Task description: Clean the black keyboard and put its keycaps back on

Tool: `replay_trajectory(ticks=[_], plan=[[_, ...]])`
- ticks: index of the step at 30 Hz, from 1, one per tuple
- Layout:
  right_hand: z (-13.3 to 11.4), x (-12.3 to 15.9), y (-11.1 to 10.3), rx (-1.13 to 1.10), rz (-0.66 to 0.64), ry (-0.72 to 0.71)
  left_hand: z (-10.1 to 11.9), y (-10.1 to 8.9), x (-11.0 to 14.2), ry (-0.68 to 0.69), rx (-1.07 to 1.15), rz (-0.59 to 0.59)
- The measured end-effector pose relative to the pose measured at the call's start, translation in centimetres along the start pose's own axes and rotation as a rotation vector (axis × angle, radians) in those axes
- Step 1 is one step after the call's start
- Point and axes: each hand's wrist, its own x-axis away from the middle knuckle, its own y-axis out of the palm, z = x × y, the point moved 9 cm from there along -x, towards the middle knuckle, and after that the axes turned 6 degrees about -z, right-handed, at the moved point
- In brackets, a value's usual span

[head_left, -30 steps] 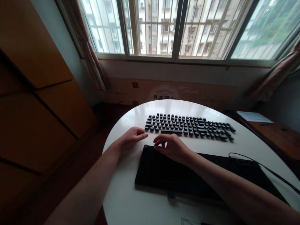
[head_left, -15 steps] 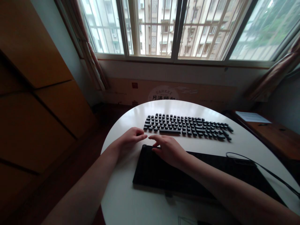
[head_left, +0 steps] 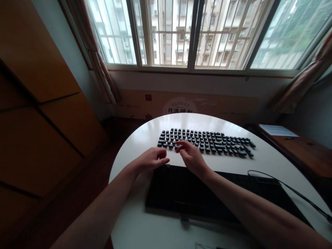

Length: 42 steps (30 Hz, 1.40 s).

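Several rows of loose black keycaps (head_left: 207, 141) stand on the white table, laid out like a keyboard. Below them lies a flat black keyboard base (head_left: 176, 193). Over the base's upper left corner hovers my left hand (head_left: 153, 158), its fingers curled in and the thumb stretched towards the index finger; what the fingers hold, if anything, is hidden. My right hand (head_left: 192, 157) is at the lower left of the keycaps, index finger and thumb apart, and it hides part of the bottom row. Nothing is visible between its fingertips.
A black cable (head_left: 293, 192) runs from the base off to the right. Beyond the round white table (head_left: 135, 141) are a barred window, a printed cardboard panel (head_left: 129, 103) and curtains. Wooden cabinets (head_left: 52, 145) stand left; a brown desk (head_left: 308, 150) with a paper is right.
My right hand has moved up and right, away from my left fingertips, to the bottom row of keycaps. My left hand has shifted slightly right and down. The view has tilted a little.
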Motion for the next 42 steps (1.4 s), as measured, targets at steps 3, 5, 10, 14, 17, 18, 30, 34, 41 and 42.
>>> replay_trajectory(ticks=[3,5,10,14,17,18,30,34,41,42], plan=[[0.4,-0.1,-0.2,-0.026,0.031,0.006,0.1,0.6,-0.2,-0.014,-0.026,-0.028],[0.3,0.1,0.1,-0.013,0.025,-0.002,-0.3,0.9,-0.3,-0.025,-0.016,-0.045],[-0.7,0.4,1.1,0.123,-0.068,-0.032,-0.8,1.2,-0.5,0.004,-0.014,-0.068],[-2.0,-1.3,0.8,0.279,-0.15,-0.036,-1.3,1.1,-0.6,-0.028,0.004,-0.062],[-2.5,-4.6,0.1,0.633,-0.202,-0.032,-1.5,1.0,-0.7,-0.039,-0.009,-0.059],[-2.5,-5.9,-0.2,0.773,-0.209,-0.036,-1.5,1.0,-0.7,-0.039,-0.02,-0.058],[4.5,-19.0,-0.3,1.043,-0.337,0.086,-1.6,0.8,-0.9,-0.038,-0.08,-0.043],[5.6,-20.5,2.0,1.026,-0.467,0.082,-1.7,0.8,-0.9,-0.045,-0.093,-0.052],[7.5,-21.3,3.5,0.987,-0.557,0.097,-1.6,1.0,-0.8,-0.029,-0.069,-0.063],[7.7,-21.4,3.5,0.982,-0.557,0.101,-1.6,1.0,-0.8,-0.025,-0.066,-0.063]])
